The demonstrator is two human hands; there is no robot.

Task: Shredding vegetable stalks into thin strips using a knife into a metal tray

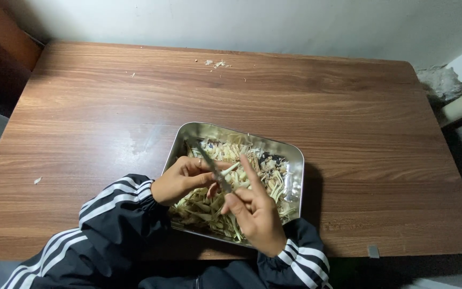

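A square metal tray point(295, 160) sits on the wooden table point(295, 101), heaped with pale yellow-green strips of cut plant stalk point(217, 208). Both hands work above the heap. My left hand point(180, 181) pinches a short pale stalk piece point(231, 168) between thumb and fingers. My right hand point(255, 214) grips a small knife point(209, 163) whose thin blade points up and to the left, across the stalk piece. The right forefinger sticks out straight beside the blade. Both arms wear black sleeves with white stripes.
Small pale scraps point(219, 63) lie near the table's far edge, and one more scrap point(37, 181) lies at the left. A small grey tab point(373, 251) rests by the front right edge. A light wall stands behind the table.
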